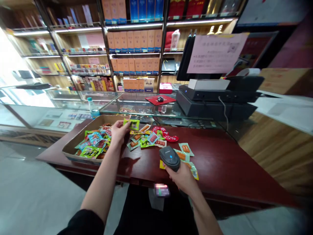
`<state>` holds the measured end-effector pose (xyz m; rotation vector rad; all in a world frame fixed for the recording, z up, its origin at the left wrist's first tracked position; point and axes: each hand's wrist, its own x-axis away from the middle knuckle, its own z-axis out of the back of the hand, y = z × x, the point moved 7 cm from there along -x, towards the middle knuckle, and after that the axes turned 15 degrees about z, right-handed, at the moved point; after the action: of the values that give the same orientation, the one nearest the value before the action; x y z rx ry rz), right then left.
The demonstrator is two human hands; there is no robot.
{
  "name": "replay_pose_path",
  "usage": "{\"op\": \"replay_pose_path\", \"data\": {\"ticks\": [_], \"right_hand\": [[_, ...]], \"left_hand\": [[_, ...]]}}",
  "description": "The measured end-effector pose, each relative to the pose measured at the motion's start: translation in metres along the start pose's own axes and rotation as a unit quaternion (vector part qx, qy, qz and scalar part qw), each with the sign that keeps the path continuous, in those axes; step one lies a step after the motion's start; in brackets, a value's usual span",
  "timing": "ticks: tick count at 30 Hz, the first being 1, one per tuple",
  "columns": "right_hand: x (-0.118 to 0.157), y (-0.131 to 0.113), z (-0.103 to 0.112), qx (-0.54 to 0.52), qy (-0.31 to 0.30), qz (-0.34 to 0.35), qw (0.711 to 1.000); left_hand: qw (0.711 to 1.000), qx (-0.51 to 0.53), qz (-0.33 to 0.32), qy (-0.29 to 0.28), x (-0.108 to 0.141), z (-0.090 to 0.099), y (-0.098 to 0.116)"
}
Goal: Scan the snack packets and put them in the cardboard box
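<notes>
Table (227, 163) is carrying box (81, 159) at L, its low walls prob. keeping loose packs (95, 138) together. Pile (153, 138) is lying just R of box. Your R hand (184, 176) is gripping scanner (169, 157) below its head, likely leaving that free, forearm slanting up from lower R. Your L arm's reaching fwd over box's R end, L hand (119, 132) pinching green pack (134, 124) nr pile.

"What colour is the scanner (168, 156)?"
"Dark grey, with a glowing blue light (171, 157)."
"And the held packet (135, 124)?"
"Yellow-green, marked with black."
"The table (220, 153)?"
"Deep reddish brown; the box (72, 143) is plain brown, the mouse pad (153, 100) red, the bottle cap (89, 99) teal."
</notes>
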<state>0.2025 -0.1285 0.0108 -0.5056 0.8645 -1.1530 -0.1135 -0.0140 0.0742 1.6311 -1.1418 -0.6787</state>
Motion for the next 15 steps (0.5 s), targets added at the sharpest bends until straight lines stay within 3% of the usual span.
{"op": "replay_pose_path", "data": {"ticks": [4, 7, 10, 15], "right_hand": [[-0.006, -0.005, -0.003, 0.001, -0.005, 0.013, 1.000], [-0.008, -0.006, -0.005, 0.001, -0.013, 0.017, 1.000], [-0.008, -0.004, -0.004, 0.002, -0.013, 0.013, 1.000], [-0.002, 0.002, 0.007, 0.005, 0.002, -0.010, 1.000]], "left_hand": [[0.988, -0.009, -0.124, 0.092, -0.013, 0.057, 0.069], [0.981, -0.034, -0.158, 0.109, -0.013, 0.070, 0.082], [0.984, -0.056, -0.146, 0.081, -0.009, 0.056, 0.064], [0.992, -0.101, -0.074, 0.019, -0.003, 0.005, 0.000]]}}
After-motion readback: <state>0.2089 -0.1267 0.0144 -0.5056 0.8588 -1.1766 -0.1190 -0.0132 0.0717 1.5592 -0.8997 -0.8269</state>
